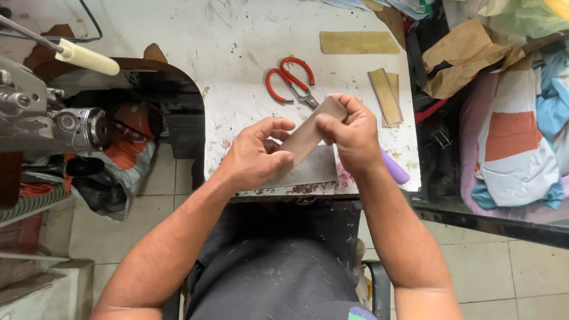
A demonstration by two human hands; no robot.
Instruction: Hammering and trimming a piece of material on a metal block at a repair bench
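Strip (308, 134) slants between both hands: left hand (253, 155) pinches its seven-o'clock end, right hand (351, 135) its one-o'clock end, scissors (290, 82) beyond.

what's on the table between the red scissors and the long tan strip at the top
Nothing: in the head view the stretch of white table between the red scissors and the long tan strip is bare, only scuffed and stained.

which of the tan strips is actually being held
The strip between the left hand and right hand, just below the scissors. The others lie loose on the table: one flat strip at the top, a pair to the right.
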